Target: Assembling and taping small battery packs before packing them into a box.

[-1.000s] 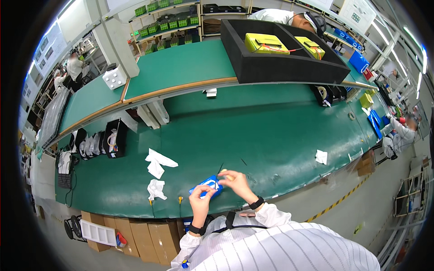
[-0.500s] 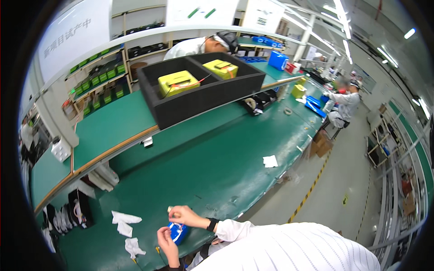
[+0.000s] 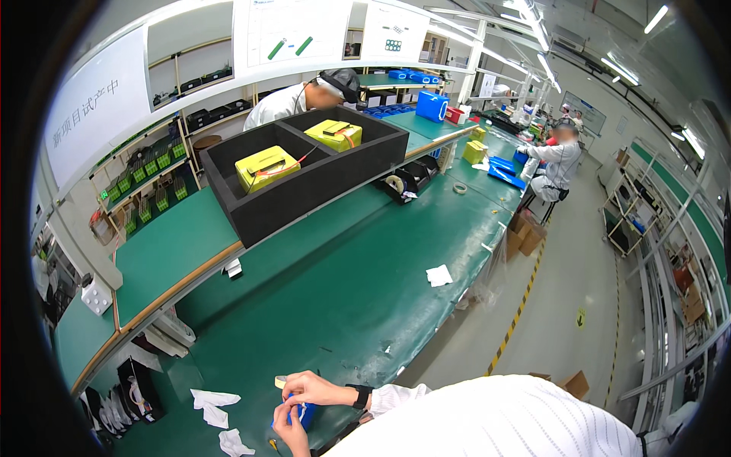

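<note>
At the near edge of the green bench, a blue shrink-wrapped pack (image 3: 308,416) lies mostly behind my hands. My right hand (image 3: 318,389), with a dark band at its wrist, is closed over the pack. A small pale-yellow roll of tape (image 3: 280,381) is held in its fingers. Just below, my left hand (image 3: 290,429) is closed in a pinch, its fingertips meeting those of the right hand. Whatever lies between the left fingertips is too small to make out. A short yellow-tipped lead (image 3: 273,444) shows beside the left hand.
White cloth gloves (image 3: 214,406) lie left of my hands. On the raised shelf, a black divided tray (image 3: 320,183) holds two yellow-green packs (image 3: 266,169). A white scrap (image 3: 438,276) and a tape ring (image 3: 459,188) lie farther along. Co-workers (image 3: 554,164) are beyond.
My two hands have come together; the left fingertips now meet the right ones over the blue pack, where they were apart before. The whole view has also shifted slightly.
</note>
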Tool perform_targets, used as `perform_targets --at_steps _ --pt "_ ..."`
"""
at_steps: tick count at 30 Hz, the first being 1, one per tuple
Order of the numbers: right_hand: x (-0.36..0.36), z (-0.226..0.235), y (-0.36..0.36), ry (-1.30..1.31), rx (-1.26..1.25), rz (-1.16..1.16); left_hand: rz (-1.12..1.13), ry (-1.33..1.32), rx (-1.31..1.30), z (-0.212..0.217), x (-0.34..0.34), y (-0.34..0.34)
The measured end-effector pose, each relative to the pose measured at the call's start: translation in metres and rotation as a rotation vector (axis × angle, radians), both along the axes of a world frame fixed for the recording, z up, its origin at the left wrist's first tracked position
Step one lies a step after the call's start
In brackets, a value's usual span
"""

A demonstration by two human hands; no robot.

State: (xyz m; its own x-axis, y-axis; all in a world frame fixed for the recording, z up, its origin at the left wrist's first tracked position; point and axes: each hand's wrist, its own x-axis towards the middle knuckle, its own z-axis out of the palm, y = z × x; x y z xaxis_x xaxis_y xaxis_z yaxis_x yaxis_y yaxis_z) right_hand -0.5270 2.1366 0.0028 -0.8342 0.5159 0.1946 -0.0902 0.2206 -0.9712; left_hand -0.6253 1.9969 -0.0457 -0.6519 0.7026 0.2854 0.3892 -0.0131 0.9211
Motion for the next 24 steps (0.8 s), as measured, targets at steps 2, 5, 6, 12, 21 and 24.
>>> perform_targets --at_steps 2,5,6,12,21,24 --pt "-0.007 -0.006 -0.003 0.038 -0.209 0.075 -0.04 -0.26 0.058 -0.018 -0.002 -0.01" --pt "-0.006 0.038 -0.005 -0.015 0.299 0.133 -0.088 -0.308 0.012 -0.024 -0.012 -0.022" --pt "-0.005 0.045 -0.005 -0.016 0.3 0.132 -0.107 -0.084 -0.09 -0.017 -0.012 -0.025" --pt "-0.009 0.053 -0.016 0.099 0.68 -0.272 0.045 -0.108 -0.134 -0.013 -0.001 -0.03" --pt "0.012 0.066 -0.042 -0.156 0.848 -0.048 -0.376 1.436 0.429 -0.067 -0.053 -0.025" --pt "0.026 0.063 -0.035 -0.17 0.835 -0.109 -0.083 -0.067 0.079 -0.019 0.011 -0.025"
